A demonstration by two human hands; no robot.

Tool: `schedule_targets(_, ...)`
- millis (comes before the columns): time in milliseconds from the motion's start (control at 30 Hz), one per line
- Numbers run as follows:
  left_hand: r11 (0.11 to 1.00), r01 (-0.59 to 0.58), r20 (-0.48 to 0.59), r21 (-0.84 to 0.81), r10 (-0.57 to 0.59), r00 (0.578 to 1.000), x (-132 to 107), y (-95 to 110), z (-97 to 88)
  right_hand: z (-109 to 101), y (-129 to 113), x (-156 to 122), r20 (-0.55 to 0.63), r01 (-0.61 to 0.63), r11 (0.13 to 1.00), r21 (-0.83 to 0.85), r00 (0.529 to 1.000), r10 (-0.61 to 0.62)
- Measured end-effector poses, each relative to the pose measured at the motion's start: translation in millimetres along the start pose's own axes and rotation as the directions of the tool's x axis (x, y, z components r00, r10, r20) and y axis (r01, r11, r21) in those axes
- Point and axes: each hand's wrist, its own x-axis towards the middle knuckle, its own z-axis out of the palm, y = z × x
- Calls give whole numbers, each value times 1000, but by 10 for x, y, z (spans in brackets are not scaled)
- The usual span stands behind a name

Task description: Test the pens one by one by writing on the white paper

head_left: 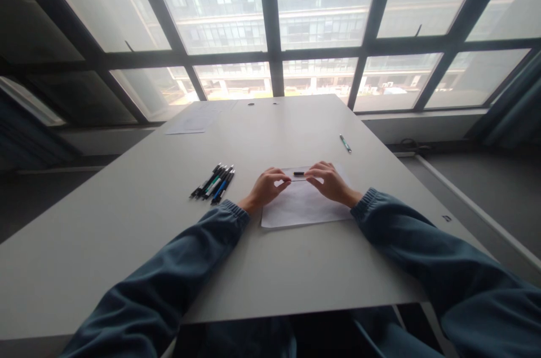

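Observation:
Over a white sheet of paper (306,208), my left hand (267,186) pinches one end of a thin dark rod (298,180) that looks like a pen refill. The other end sits in the closed fingertips of my right hand (329,182). The rod lies level between the two hands, and both its ends are hidden by the fingers. Just beyond it, a short black pen part (299,173) rests on the paper, close to my right fingers. To the left of my left hand lies a pile of several pens (213,183), black, green, white and blue.
A single green pen (345,143) lies on the white table (127,245) at the right. More paper (192,121) is at the far left. Two small dark spots mark the far edge, below large windows (321,3). A small dark mark shows near the right edge.

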Motion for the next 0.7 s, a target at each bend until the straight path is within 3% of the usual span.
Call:
schedule_targets(267,999,-26,-7,-24,26,1000,16,33,5,10,7,0,96,41,999,-6,995,-40)
schedule_targets(700,992,75,-16,102,-73,997,-3,-54,-14,58,155,-38,-30,-143,981,-130,990,140)
